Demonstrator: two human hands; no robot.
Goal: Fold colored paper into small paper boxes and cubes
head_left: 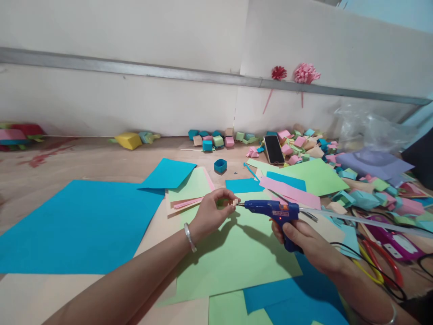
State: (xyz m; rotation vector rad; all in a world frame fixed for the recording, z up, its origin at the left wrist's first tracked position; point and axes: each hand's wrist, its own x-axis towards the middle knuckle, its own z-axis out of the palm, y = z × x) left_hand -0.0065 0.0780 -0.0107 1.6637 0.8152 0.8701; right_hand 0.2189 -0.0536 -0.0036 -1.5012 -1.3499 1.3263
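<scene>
My right hand [301, 237] is wrapped round the handle of a blue hot glue gun [272, 208], which has a small red light lit and a long clear glue stick [358, 217] sticking out of its back. The gun's nozzle points left and meets, or nearly meets, a small pale peach paper piece [236, 202]. My left hand [214, 211] pinches that piece between thumb and fingertips. Both hands are above a light green paper sheet [237, 257]. Beyond them a small open blue paper ring [220, 166] stands on the table.
Blue sheets [81, 225] lie at left. A phone [274, 150] rests by a heap of small folded paper shapes [304, 144] at right. Red-handled scissors [382, 262], a black cord and a magenta object [394, 239] are at far right. Paper flowers [306, 73] hang on the wall.
</scene>
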